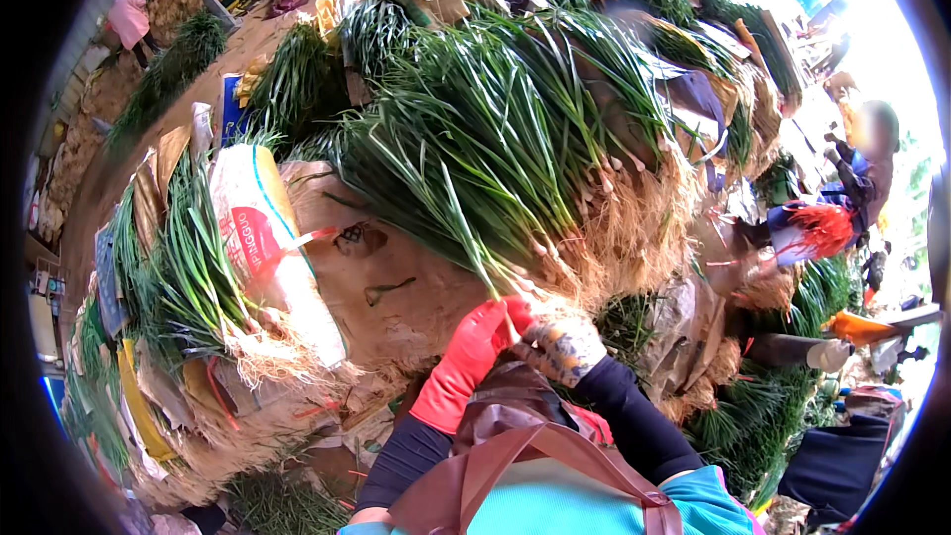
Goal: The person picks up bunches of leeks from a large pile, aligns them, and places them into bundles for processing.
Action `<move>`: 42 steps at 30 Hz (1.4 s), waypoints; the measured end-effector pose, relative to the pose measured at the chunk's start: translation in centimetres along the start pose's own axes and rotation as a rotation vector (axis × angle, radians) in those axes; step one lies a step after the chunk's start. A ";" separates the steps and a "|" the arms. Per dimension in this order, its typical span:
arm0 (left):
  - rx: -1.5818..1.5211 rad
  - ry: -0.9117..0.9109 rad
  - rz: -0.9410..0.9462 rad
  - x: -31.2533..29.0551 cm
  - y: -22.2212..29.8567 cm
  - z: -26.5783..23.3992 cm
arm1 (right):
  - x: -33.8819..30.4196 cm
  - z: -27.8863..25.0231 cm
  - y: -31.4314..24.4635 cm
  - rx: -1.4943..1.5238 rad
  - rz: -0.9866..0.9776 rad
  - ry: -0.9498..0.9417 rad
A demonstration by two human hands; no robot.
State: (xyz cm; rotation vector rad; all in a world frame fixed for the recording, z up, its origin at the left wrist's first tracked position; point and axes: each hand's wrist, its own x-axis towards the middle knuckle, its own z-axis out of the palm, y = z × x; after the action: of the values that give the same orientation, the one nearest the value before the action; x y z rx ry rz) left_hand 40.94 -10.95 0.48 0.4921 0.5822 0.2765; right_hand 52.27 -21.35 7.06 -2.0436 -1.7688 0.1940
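Note:
My left hand (473, 345), in a red glove, is closed around the lower end of a spring onion (474, 255). Its long green leaves point away from me over the pile. Against it, my right hand (567, 347), in a pale patterned glove, has its fingers pinched together by the root end, which the gloves partly hide. Just beyond both hands spreads a big heap of spring onions (485, 129), leaves to the far left and pale bulbs and stringy roots (634, 228) to the right.
A bundle of spring onions (203, 267) rests beside a white and red sack (263, 248) on the left. Brown sheeting (396, 302) covers the work surface. More bundles surround me. A person (862, 178) holding red strips is at the right; another in pink (129, 18) is far left.

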 end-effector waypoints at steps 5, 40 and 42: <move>0.353 0.045 -0.065 -2.0 -1.4 -4.6 | 3.2 4.6 -1.0 0.198 0.293 0.094; 0.152 0.084 -0.208 -4.9 2.5 -15.2 | 2.3 16.6 -0.5 -0.249 0.598 -0.636; 0.106 0.111 -0.238 -4.3 1.2 -14.9 | 2.6 16.1 -1.3 -0.173 0.582 -0.577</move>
State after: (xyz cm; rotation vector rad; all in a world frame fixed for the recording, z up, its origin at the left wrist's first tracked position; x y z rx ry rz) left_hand 28.64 -6.12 -7.77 0.5066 0.7594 0.0463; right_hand 45.50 -15.10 -6.50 -2.7910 -1.4425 0.9093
